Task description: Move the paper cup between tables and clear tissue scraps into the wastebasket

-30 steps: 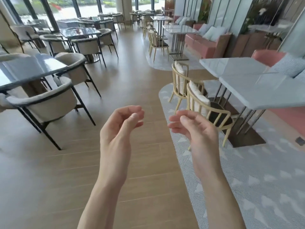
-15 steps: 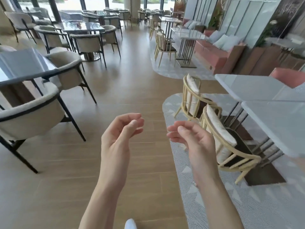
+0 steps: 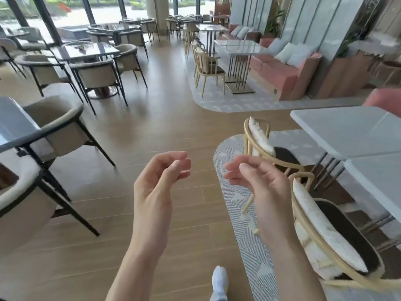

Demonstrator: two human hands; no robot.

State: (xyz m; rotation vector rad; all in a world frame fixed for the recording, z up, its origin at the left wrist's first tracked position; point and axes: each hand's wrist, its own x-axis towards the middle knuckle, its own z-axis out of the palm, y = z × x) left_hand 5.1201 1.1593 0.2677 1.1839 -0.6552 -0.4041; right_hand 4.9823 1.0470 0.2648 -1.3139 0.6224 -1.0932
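While both arms reach forward over the wooden floor (image 3: 152, 131), the left hand (image 3: 158, 181) and right hand (image 3: 260, 183) hang loosely curled, palms facing each other, holding nothing. Neither paper cup nor tissue shows; the white tables (image 3: 347, 131) at right look bare, though blurred.

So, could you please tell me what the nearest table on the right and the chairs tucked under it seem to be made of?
The table top looks like pale polished stone or a marble-look laminate: smooth and faintly glossy. The chairs have curved cream-yellow frames, probably painted metal or wood; I cannot tell which. They have white fabric back cushions and dark seats.
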